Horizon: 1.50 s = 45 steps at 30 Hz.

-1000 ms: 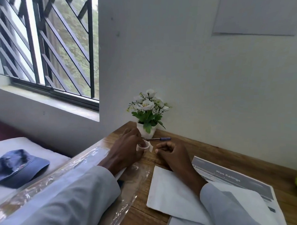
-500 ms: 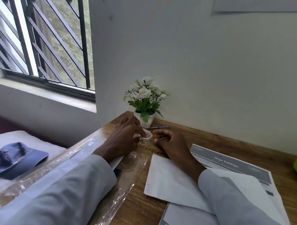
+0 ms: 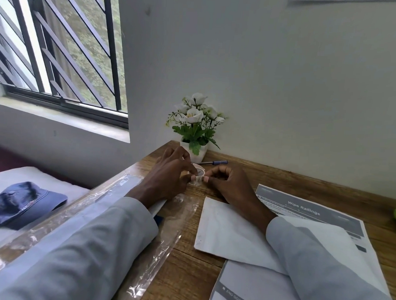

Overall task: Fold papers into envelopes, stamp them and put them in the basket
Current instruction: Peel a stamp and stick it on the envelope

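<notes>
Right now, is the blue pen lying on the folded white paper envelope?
No, the blue pen lies on bare wooden desk beside the flower pot.

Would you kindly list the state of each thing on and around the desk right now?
Stamp roll: small, partly unrolled, pinched between both hands.
Left hand: fingers closed on the roll.
Right hand: fingers gripping the loose end of the roll.
Folded white envelope: flat on the desk, under the right forearm.
Pen: capped, lying by the flower pot.
Flower pot: upright.
Blue cap: lying off the desk.
</notes>
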Tool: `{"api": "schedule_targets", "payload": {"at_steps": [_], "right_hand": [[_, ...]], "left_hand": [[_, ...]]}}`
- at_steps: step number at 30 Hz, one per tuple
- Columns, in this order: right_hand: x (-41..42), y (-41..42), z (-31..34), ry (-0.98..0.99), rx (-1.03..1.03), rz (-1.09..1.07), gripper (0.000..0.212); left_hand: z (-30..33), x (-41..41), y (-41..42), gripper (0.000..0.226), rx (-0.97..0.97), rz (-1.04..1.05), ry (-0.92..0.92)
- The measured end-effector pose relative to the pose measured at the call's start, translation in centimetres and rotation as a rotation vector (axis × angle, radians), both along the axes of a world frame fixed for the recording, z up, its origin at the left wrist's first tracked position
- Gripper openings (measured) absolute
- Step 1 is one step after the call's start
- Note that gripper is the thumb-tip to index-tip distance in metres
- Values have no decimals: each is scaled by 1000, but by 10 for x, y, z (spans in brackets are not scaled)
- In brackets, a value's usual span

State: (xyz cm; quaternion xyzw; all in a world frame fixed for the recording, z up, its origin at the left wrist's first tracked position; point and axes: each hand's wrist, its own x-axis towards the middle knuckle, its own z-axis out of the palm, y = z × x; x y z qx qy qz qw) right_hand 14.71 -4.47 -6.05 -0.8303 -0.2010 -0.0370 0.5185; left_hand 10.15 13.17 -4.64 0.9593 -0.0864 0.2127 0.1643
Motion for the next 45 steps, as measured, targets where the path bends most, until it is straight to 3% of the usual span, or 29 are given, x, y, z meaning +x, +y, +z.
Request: {"api": "schedule_targets", "payload": {"at_steps": [6, 11, 14, 19, 23, 29, 33, 39, 45], "right_hand": [[-6, -1, 8, 90, -21, 15, 5], [-8, -9, 23, 360, 160, -8, 7], [-11, -17, 34, 477, 305, 19, 14], [-31, -43, 51, 546, 422, 97, 20], [-53, -72, 61, 540, 429, 151, 24], [-89, -119, 70, 453, 367, 149, 19], [-112, -145, 68, 410, 368, 104, 34], [-128, -158, 62, 329, 618, 2, 46], [-128, -167, 61, 272, 801, -52, 37]], "left_hand": [[-1, 0, 1, 25, 19, 26, -18], [0, 1, 0, 25, -10, -11, -56], [3, 1, -5, 30, -172, -79, -116], [22, -10, -28, 11, -546, -214, -96], [38, -24, -46, 16, -688, -323, 30], [59, -43, -76, 12, -668, -388, 110], [67, -59, -104, 15, -917, -413, 226], [64, -76, -148, 20, -1194, -504, 383], [56, -74, -175, 35, -1328, -495, 486]]}}
